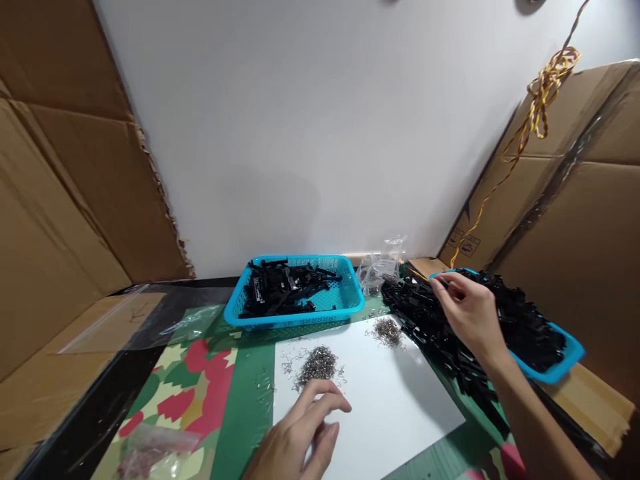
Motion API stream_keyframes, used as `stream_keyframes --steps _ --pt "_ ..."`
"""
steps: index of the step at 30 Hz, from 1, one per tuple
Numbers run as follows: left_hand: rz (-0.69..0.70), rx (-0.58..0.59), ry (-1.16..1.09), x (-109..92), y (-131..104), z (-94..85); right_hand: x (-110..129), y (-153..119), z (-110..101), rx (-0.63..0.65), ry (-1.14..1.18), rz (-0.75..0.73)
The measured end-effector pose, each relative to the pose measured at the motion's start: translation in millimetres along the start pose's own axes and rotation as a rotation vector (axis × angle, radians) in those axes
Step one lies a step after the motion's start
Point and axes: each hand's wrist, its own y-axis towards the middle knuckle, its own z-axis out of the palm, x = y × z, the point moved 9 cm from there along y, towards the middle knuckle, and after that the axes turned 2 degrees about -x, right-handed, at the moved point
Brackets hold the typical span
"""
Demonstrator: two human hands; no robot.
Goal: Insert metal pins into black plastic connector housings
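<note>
My left hand (303, 433) hovers over the white sheet (390, 400), fingers loosely curved and thumb apart, with nothing visible in it. Just beyond its fingertips lies a pile of small metal clips or springs (319, 365). A smaller pile of the same metal pieces (387, 331) sits near the sheet's far edge. On the right, my right hand (470, 313) is raised above a heap of long black plastic parts (420, 307). Its thumb and fingertips are pinched together; whatever is between them cannot be made out.
A blue basket (295, 320) of black parts stands at the back centre. Another blue basket (550, 373), heaped with black parts, is at the right. Clear plastic bags (380, 270) lie behind. Cardboard walls (575, 220) flank both sides, and a yellow twisted cord (547, 93) hangs at right.
</note>
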Motion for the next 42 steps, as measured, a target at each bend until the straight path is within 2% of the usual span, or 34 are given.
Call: stream_keyframes --steps 1,5,9,13,17,21,24,28,30,32,34,37,40,42 --pt "0.0 -0.002 -0.007 1 -1 1.1 21 1 19 0.122 -0.029 -0.066" --pt "0.02 0.039 0.001 4 -4 7.5 96 6 92 0.428 -0.022 -0.234" --pt "0.032 0.061 -0.001 3 -3 6.1 150 10 168 0.685 -0.109 -0.365" --pt "-0.007 0.084 -0.005 -4 -5 3.1 172 7 220 0.908 -0.201 -0.437" --pt "-0.048 0.08 -0.027 -9 -9 0.8 171 1 244 1.015 -0.255 -0.447" --pt "-0.037 0.084 -0.011 -11 -13 2.0 162 2 247 0.988 -0.291 -0.399" --pt "-0.037 0.081 -0.011 -12 -14 2.1 156 11 234 0.873 -0.303 -0.339" --pt "-0.058 0.063 -0.053 -14 -14 0.4 149 28 193 0.635 -0.27 -0.28" --pt "-0.088 -0.014 -0.08 -13 -12 -6.2 147 32 165 0.522 -0.217 -0.272" --pt "-0.145 -0.114 -0.126 -8 -11 -14.2 144 30 139 0.462 -0.139 -0.284" --pt "-0.21 -0.177 -0.23 -1 -10 -18.1 141 17 120 0.491 -0.045 -0.324" --pt "-0.276 -0.165 -0.46 6 -8 -13.1 136 -17 108 0.648 0.18 -0.366" --pt "-0.299 -0.091 -0.577 8 -6 -3.4 129 -52 110 0.805 0.564 -0.278" --pt "-0.293 -0.063 -0.57 8 -6 0.5 125 -71 118 0.882 0.724 -0.215"
